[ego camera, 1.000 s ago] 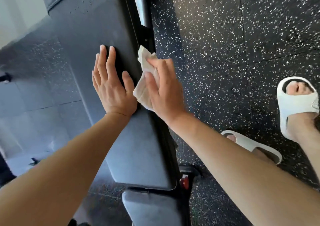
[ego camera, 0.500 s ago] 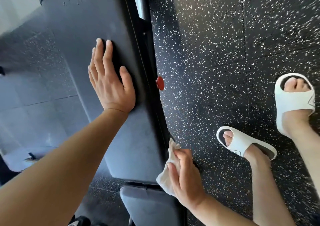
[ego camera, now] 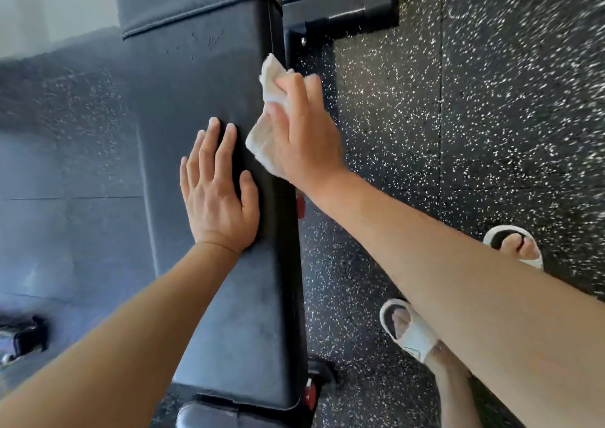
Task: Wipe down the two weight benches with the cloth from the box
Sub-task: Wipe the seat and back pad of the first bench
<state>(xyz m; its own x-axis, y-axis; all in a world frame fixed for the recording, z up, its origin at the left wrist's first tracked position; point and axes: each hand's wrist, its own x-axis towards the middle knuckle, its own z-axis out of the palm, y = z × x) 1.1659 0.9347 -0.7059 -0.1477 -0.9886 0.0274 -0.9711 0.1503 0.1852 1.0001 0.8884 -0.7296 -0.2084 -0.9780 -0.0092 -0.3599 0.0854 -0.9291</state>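
A black padded weight bench [ego camera: 203, 77] runs from the bottom middle to the top of the view. My left hand [ego camera: 217, 192] lies flat and open on its pad, fingers spread. My right hand [ego camera: 304, 133] is shut on a crumpled white cloth [ego camera: 266, 113] and presses it against the bench's right side edge, a little beyond my left hand. A second bench and the box are out of sight.
The bench's black steel frame foot [ego camera: 340, 8] sticks out to the right at the top. Red knobs [ego camera: 300, 206] show under the right edge. My feet in white slides [ego camera: 412, 336] stand on the speckled rubber floor [ego camera: 458, 116] to the right.
My right hand with the cloth went from mid-edge down to the bench's near end, then swept back up the right edge past my left hand. The left hand stayed flat on the pad.
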